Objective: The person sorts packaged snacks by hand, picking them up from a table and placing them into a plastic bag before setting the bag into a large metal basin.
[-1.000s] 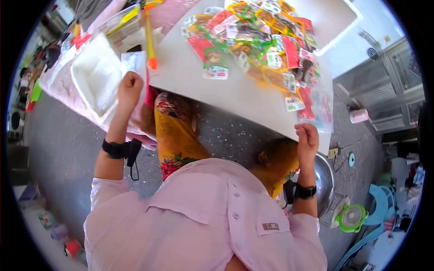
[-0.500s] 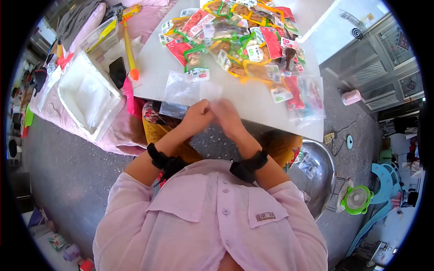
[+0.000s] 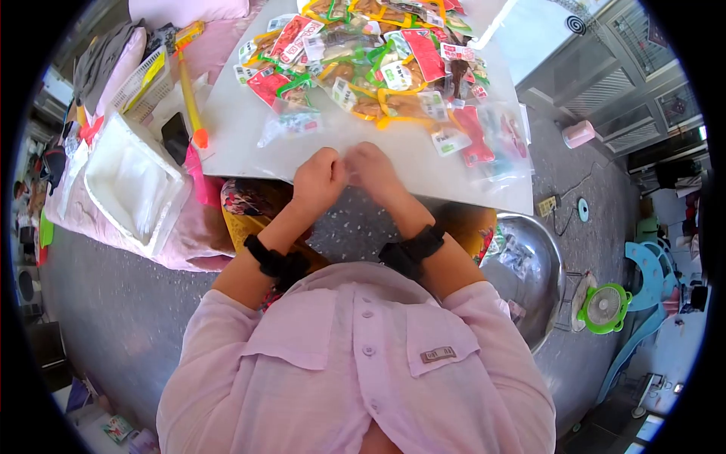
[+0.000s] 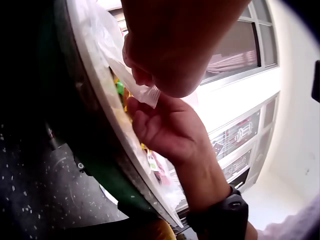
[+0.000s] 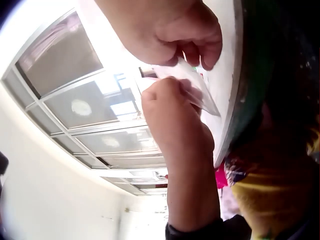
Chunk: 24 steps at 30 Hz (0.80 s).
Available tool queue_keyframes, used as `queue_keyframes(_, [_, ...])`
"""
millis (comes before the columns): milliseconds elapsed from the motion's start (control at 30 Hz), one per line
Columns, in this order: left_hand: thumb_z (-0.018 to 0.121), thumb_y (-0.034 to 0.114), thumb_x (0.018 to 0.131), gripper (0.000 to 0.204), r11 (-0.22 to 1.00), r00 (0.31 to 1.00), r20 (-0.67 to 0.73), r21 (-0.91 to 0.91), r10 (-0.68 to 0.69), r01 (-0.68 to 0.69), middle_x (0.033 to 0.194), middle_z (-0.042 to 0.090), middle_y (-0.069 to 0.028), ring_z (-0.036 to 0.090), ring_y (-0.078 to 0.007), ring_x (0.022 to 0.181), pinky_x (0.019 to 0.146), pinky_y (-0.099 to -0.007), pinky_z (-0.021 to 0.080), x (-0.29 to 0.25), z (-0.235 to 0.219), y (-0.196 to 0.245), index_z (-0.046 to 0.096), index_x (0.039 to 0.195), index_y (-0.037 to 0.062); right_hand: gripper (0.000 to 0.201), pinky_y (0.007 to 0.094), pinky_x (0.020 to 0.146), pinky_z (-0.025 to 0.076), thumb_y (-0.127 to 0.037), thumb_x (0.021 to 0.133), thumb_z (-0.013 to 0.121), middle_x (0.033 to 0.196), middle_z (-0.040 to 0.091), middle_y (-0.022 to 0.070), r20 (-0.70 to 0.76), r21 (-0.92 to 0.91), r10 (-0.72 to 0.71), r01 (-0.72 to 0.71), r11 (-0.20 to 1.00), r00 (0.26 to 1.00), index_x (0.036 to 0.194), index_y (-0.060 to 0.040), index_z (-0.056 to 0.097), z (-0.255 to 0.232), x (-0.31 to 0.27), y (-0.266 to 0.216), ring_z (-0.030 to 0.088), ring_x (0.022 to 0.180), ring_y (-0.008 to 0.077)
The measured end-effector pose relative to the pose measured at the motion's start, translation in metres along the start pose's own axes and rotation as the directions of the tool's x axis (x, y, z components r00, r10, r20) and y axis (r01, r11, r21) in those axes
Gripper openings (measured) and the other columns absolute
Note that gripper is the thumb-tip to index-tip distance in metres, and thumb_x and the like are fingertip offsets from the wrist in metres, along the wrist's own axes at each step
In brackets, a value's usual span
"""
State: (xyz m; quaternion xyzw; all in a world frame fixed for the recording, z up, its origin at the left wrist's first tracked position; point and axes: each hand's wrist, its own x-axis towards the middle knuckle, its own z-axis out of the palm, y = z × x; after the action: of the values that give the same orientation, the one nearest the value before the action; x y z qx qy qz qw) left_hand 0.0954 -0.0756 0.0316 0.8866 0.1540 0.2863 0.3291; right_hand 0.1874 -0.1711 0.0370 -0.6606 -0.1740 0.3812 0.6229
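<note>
My left hand (image 3: 319, 180) and right hand (image 3: 370, 171) are close together at the table's near edge. Between them they pinch the edge of a clear plastic bag (image 4: 109, 42), which stretches away from the fingers over the table. In the head view the bag (image 3: 290, 127) spreads beyond the left hand, towards the food packets. The right wrist view has the left hand (image 5: 172, 107) with its thumb and fingers curled on the film, the right hand (image 5: 185, 32) just above. Colourful sealed food packets (image 3: 382, 68) lie heaped across the table (image 3: 249, 155).
More clear bags (image 3: 505, 144) lie at the table's right edge. A steel basin (image 3: 541, 303) stands on the floor to the right, near a green fan (image 3: 605, 309). To the left are a white foam box (image 3: 125, 178), a phone (image 3: 175, 136) and a yellow-handled tool (image 3: 189, 91).
The left hand has brought the bag over from the foam box side to the table's near edge. My right hand has come in from the right to meet it, and both pinch the bag.
</note>
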Motion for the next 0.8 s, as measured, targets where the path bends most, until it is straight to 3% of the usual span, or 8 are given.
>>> queue_keyframes(133, [0.048, 0.009, 0.070, 0.010, 0.991, 0.997, 0.066, 0.132, -0.031, 0.022, 0.069, 0.052, -0.0151, 0.051, -0.0327, 0.062, 0.055, -0.0405, 0.040, 0.007, 0.028, -0.017, 0.047, 0.078, 0.0042, 0.017, 0.0328, 0.062, 0.043, -0.016, 0.074, 0.047, 0.076, 0.054, 0.0144, -0.090, -0.550, -0.437, 0.321, 0.771, 0.895, 0.081, -0.0019, 0.052, -0.040, 0.019, 0.002, 0.054, 0.071, 0.0251])
queue_keyframes(167, [0.047, 0.010, 0.069, 0.010, 0.987, 0.996, 0.085, 0.157, -0.036, 0.023, 0.070, 0.053, -0.0154, 0.051, -0.0339, 0.063, 0.056, -0.0428, 0.040, 0.006, 0.031, -0.017, 0.046, 0.078, 0.0043, 0.016, 0.0346, 0.062, 0.043, -0.015, 0.073, 0.047, 0.076, 0.054, 0.0167, -0.125, -0.675, -0.573, 0.354, 0.647, 0.810, 0.080, -0.0013, 0.052, -0.055, 0.026, -0.002, 0.054, 0.072, 0.0286])
queue_keyframes(200, [0.047, 0.010, 0.069, 0.011, 0.986, 0.997, 0.074, 0.163, -0.033, 0.020, 0.071, 0.053, -0.0154, 0.051, -0.0339, 0.063, 0.056, -0.0429, 0.040, 0.006, 0.032, -0.016, 0.047, 0.079, 0.0041, 0.016, 0.0365, 0.062, 0.043, -0.014, 0.073, 0.047, 0.076, 0.055, 0.0181, -0.129, -0.742, -0.530, 0.273, 0.612, 0.838, 0.080, -0.0019, 0.053, -0.073, 0.029, -0.015, 0.053, 0.074, 0.0329])
queue_keyframes(233, [0.047, 0.009, 0.069, 0.012, 0.985, 0.998, 0.061, 0.170, -0.028, 0.018, 0.071, 0.053, -0.0154, 0.051, -0.0339, 0.064, 0.056, -0.0429, 0.040, 0.007, 0.034, -0.015, 0.047, 0.079, 0.0040, 0.018, 0.0376, 0.063, 0.042, -0.016, 0.072, 0.049, 0.075, 0.054, 0.0196, -0.144, -0.776, -0.731, 0.382, 0.502, 0.667, 0.083, -0.0020, 0.052, -0.092, 0.041, -0.011, 0.053, 0.072, 0.0344])
queue_keyframes(267, [0.047, 0.009, 0.069, 0.013, 0.984, 0.999, 0.047, 0.177, -0.022, 0.014, 0.072, 0.053, -0.0154, 0.051, -0.0340, 0.064, 0.056, -0.0430, 0.040, 0.008, 0.035, -0.014, 0.047, 0.080, 0.0038, 0.023, 0.0396, 0.063, 0.042, -0.018, 0.070, 0.052, 0.075, 0.054, 0.0206, -0.266, -0.800, -0.618, 0.189, 0.570, 0.740, 0.086, -0.0012, 0.051, -0.107, 0.048, -0.019, 0.053, 0.073, 0.0350])
queue_keyframes(433, [0.047, 0.011, 0.067, 0.016, 0.980, 0.996, 0.085, 0.198, -0.023, 0.006, 0.074, 0.053, -0.0149, 0.051, -0.0328, 0.066, 0.058, -0.0427, 0.041, 0.009, 0.036, -0.013, 0.048, 0.081, 0.0045, 0.034, 0.0401, 0.075, 0.041, -0.018, 0.066, 0.053, 0.093, 0.052, 0.0249, -0.347, -0.792, -0.489, 0.029, 0.610, 0.800, 0.089, 0.0056, 0.048, -0.144, 0.067, -0.033, 0.050, 0.088, 0.0371])
queue_keyframes(633, [0.048, 0.014, 0.068, 0.023, 0.960, 0.971, 0.219, 0.279, -0.098, 0.034, 0.081, 0.053, -0.0150, 0.052, -0.0310, 0.075, 0.064, -0.0395, 0.041, 0.011, 0.031, -0.008, 0.051, 0.088, 0.0043, 0.038, 0.0397, 0.077, 0.041, -0.017, 0.064, 0.053, 0.095, 0.052, 0.0238, -0.411, -0.788, -0.327, -0.151, 0.597, 0.851, 0.093, 0.0047, 0.047, -0.152, 0.094, -0.034, 0.050, 0.091, 0.0355])
queue_keyframes(800, [0.048, 0.014, 0.068, 0.019, 0.961, 0.974, 0.210, 0.276, -0.085, 0.024, 0.080, 0.053, -0.0148, 0.052, -0.0313, 0.073, 0.063, -0.0399, 0.041, 0.011, 0.033, -0.009, 0.051, 0.085, 0.0044, 0.040, 0.0397, 0.076, 0.042, -0.021, 0.066, 0.053, 0.099, 0.054, 0.0165, -0.486, -0.829, -0.235, -0.358, 0.430, 0.842, 0.101, -0.0032, 0.047, -0.142, 0.088, -0.053, 0.052, 0.094, 0.0291])
